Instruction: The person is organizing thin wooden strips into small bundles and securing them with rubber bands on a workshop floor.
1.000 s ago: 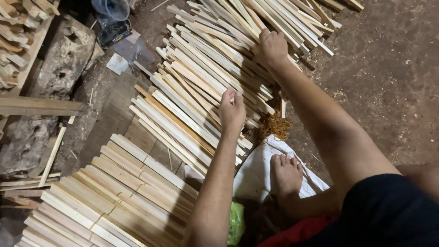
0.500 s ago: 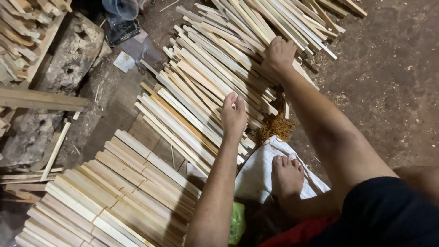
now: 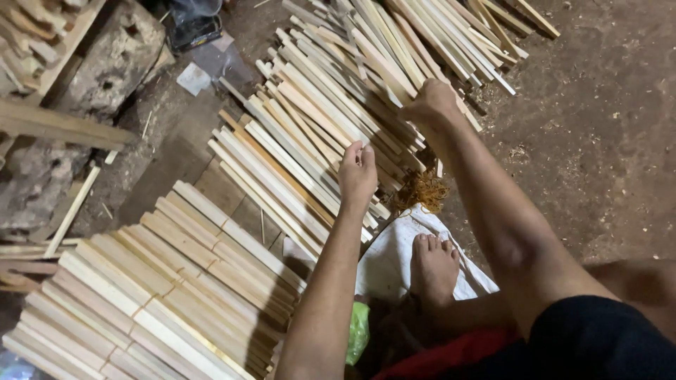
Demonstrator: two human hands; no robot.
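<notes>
Compared with the view 1 second ago, both hands have stayed on the loose pile of wooden slats point(image 3: 331, 134) in the upper middle of the frame, and only small changes are visible. The left hand point(image 3: 358, 172) lies on the near edge of the pile, fingers curled over the ends of some slats; it has not lifted. The right hand point(image 3: 431, 105) is further up, and its fingers are closed around 1 or several slats at the right edge of the pile; how many I cannot tell. It has moved a little along the pile. I think slats are being gathered and aligned, with no slat lifted out yet. The tied bundles of slats point(image 3: 155, 295) lie in the lower left. A bare foot point(image 3: 433, 264) rests on a white cloth point(image 3: 387, 260), beside a tuft of orange string point(image 3: 421, 191).
</notes>
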